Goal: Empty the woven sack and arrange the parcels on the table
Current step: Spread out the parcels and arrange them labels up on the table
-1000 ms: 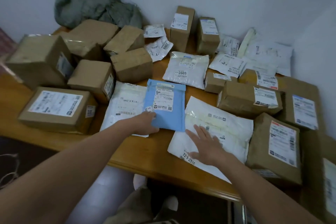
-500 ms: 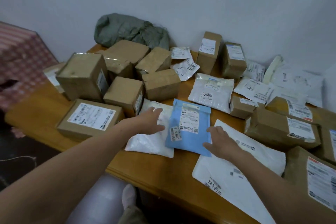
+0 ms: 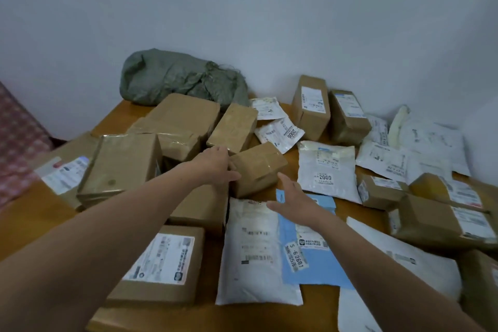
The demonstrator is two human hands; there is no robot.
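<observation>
Small brown carton (image 3: 258,167), centre: left hand (image 3: 215,164) flat against its left side, seemingly touching; right hand (image 3: 295,197) spread, near-right, above blue mailer (image 3: 320,267). Woven sack (image 3: 183,81) far left.

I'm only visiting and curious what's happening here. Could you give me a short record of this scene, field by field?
Place: wooden table by a pale wall
Sack: grey-green woven sack, crumpled at the table's far edge
Parcels: brown boxes and white mailers across the table
Left: left hand touches the left side of the small brown box
Right: right hand open above the blue mailer, short of the box
</observation>
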